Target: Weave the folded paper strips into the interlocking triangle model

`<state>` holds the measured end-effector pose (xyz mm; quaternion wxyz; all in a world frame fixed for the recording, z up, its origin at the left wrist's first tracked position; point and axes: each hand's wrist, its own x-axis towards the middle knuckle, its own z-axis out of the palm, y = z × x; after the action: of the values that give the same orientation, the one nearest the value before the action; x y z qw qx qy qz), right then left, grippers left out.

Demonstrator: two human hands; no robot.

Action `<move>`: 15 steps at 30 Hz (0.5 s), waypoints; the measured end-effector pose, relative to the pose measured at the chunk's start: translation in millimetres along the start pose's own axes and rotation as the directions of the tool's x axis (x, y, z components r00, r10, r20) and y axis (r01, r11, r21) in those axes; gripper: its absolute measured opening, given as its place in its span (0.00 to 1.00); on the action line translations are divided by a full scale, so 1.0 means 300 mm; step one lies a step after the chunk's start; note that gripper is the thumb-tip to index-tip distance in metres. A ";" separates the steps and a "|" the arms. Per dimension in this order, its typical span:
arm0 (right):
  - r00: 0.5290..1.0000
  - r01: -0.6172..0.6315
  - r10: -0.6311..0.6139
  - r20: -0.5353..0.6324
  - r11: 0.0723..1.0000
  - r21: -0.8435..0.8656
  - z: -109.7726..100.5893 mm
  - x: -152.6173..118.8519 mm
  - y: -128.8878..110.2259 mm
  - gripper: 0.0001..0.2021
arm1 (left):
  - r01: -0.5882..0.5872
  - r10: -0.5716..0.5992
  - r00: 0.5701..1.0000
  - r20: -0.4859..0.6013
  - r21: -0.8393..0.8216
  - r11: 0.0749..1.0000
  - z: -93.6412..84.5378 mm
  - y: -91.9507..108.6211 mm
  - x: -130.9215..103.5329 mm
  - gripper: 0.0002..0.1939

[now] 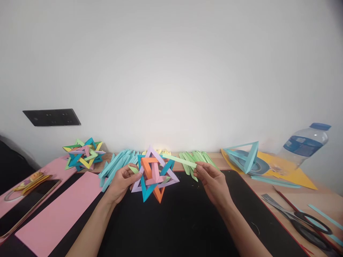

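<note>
My left hand [123, 181] is nearly closed, thumb and fingers pinching the left side of the multicoloured paper star [155, 172], which hangs between my two hands above the black mat [171, 225]. My right hand [213, 182] holds one end of a light green strip [180, 161] in a tight pinch; the strip runs leftward from those fingertips to the star's upper right. Beyond my right fingers lie green strips [197, 157]; beyond my left, blue strips [118, 165].
</note>
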<state>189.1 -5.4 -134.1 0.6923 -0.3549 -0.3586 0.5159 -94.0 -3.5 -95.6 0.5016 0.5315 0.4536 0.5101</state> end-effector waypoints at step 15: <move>0.881 0.465 -0.430 0.196 0.712 -0.526 -0.028 -0.004 -0.056 0.06 | -0.007 0.007 1.000 -0.004 0.015 1.000 0.008 -0.011 -0.006 0.15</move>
<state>203.8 -11.3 -123.8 0.6509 -0.4284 -0.5886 0.2154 -91.7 -5.3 -99.0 0.4948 0.5357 0.4567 0.5095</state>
